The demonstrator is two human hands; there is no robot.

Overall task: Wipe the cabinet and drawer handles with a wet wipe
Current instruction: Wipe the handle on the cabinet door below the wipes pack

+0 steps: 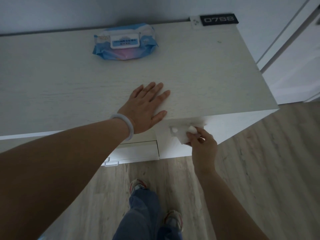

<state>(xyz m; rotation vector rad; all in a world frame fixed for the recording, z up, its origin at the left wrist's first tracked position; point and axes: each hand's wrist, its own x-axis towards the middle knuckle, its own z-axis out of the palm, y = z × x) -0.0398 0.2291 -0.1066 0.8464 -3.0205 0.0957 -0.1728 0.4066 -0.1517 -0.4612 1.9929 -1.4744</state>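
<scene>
Head view: right hand [202, 142] grip pinches limp, light wet wipe [181, 134] bunched at cabinet [199, 66] front edge; left hand [147, 104] spread flat on top, likely bracing.

Black sign [218, 19] reading 0788 at the far right corner; white bangle [125, 125]; pale wood floor [259, 170]; blue trousers [143, 213]; sneakers [138, 185].

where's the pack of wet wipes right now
In the head view the pack of wet wipes lies flat on the cabinet top, near its back edge by the wall, left of the black number plate and beyond the left hand.
</scene>
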